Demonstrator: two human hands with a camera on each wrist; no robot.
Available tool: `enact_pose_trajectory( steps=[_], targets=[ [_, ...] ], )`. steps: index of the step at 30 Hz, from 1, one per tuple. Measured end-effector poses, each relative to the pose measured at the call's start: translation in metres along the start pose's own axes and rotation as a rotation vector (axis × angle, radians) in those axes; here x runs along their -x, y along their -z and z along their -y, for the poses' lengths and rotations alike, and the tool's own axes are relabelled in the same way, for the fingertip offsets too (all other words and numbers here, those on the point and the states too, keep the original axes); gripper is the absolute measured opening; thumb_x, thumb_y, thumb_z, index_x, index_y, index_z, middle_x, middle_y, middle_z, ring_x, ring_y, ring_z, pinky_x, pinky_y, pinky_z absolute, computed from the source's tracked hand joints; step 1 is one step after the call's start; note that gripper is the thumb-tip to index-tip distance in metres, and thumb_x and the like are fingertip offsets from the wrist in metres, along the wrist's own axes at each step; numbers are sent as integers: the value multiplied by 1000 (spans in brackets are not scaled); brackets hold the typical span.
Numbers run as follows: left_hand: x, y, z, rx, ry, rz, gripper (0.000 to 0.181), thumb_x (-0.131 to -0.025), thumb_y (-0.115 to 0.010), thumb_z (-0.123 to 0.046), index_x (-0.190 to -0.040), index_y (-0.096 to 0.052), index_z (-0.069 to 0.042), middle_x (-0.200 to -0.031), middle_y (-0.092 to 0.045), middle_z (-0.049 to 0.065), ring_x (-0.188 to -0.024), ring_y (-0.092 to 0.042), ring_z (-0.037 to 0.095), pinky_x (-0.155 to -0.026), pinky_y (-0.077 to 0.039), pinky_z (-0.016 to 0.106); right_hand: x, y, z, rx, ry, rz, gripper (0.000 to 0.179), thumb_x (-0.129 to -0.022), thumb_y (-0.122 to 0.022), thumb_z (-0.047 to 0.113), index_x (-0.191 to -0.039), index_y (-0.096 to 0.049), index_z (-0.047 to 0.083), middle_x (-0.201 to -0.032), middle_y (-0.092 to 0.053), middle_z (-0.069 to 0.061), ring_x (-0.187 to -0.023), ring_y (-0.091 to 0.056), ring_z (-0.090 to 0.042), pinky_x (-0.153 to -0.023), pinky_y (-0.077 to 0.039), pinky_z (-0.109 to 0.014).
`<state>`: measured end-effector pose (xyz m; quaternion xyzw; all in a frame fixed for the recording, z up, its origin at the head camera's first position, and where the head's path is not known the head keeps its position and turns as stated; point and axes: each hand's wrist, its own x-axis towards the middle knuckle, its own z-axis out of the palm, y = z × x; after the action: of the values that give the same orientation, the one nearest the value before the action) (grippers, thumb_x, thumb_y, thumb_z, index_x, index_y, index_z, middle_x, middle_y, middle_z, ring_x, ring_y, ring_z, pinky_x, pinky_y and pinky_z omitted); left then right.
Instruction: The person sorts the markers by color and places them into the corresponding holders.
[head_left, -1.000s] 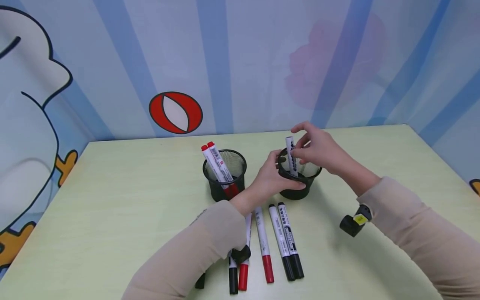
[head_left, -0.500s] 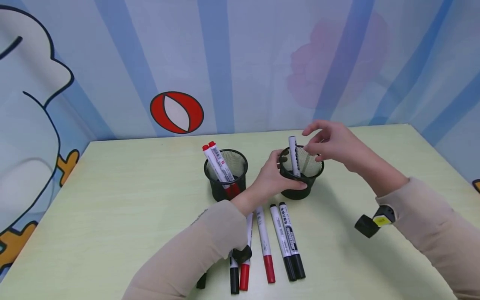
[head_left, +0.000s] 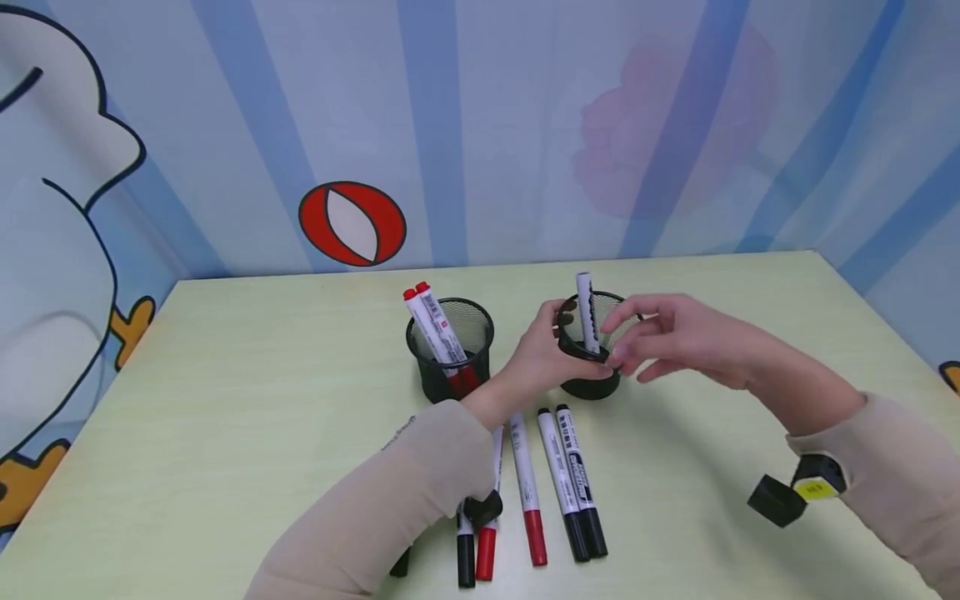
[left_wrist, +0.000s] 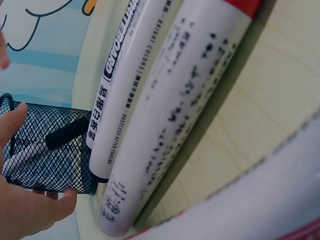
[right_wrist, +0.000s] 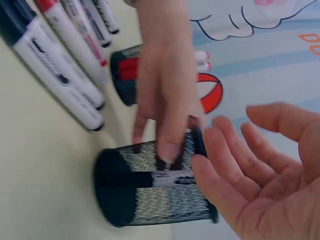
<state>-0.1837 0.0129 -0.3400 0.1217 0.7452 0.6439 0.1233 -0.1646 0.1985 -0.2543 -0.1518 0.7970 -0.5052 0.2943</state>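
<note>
My left hand (head_left: 543,354) grips the right-hand black mesh pen cup (head_left: 592,389), its thumb across the near side and its fingers round the left. Inside leans one white whiteboard marker (head_left: 587,312), its black cap (right_wrist: 135,180) at the bottom in the right wrist view. My right hand (head_left: 690,337) is at the cup's right rim, fingers loosely bent and holding nothing; I cannot tell whether they touch the rim. A second mesh pen cup (head_left: 435,386) stands to the left, with two red-capped markers (head_left: 433,329) in it.
In front of the cups lie a red-capped marker (head_left: 528,492) and two black-capped markers (head_left: 568,487) side by side. Further markers, one with a red cap (head_left: 486,554) and one with a black cap (head_left: 466,560), are partly hidden under my left forearm. A patterned wall backs the table.
My right hand has let go of the marker in the right cup and moved right, then down beside the rim. The left hand keeps its grip on the cup.
</note>
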Motion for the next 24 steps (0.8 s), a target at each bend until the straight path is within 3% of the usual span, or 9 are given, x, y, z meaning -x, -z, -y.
enact_pose_trajectory(
  steps=[5, 8, 11, 16, 24],
  targets=[
    [0, 0, 1, -17, -8, -9, 91, -68, -82, -10, -141, -29, -14, -140, -40, 6, -126, -38, 25, -101, -36, 34, 7, -17, -20, -28, -55, 195, 39, -89, -59, 8, -121, -43, -8, -97, -65, -14, -87, -60, -25, -78, -51, -42],
    [-1, 0, 1, -7, -15, -10, 90, -67, -83, -8, -140, -30, -14, -137, -43, 4, -124, -41, 23, -101, -34, 33, 6, -27, -34, -71, -81, 215, 45, -88, -59, 8, -125, -39, -8, -96, -63, -14, -87, -59, -26, -76, -51, -42],
    [-1, 0, 1, -1, -21, -9, 90, -67, -83, -8, -139, -30, -14, -136, -43, 1, -124, -41, 21, -103, -33, 33, 4, -35, -47, -123, -90, 168, 48, -88, -60, 10, -126, -37, -7, -94, -62, -12, -86, -60, -25, -75, -52, -42],
    [-2, -1, 1, -6, -21, -20, 91, -65, -84, -7, -139, -31, -13, -135, -44, 1, -124, -41, 22, -103, -32, 33, 1, -49, -61, -181, -61, -2, 44, -87, -61, 8, -122, -40, -7, -89, -63, -8, -83, -61, -21, -76, -53, -40],
    [0, 0, 2, 16, -11, -12, 92, -66, -83, -6, -140, -30, -14, -140, -40, 5, -126, -40, 25, -103, -33, 35, -4, -73, -65, -159, -46, -187, 47, -82, -65, 7, -121, -42, -8, -85, -64, -7, -80, -61, -19, -73, -54, -37]
  ],
)
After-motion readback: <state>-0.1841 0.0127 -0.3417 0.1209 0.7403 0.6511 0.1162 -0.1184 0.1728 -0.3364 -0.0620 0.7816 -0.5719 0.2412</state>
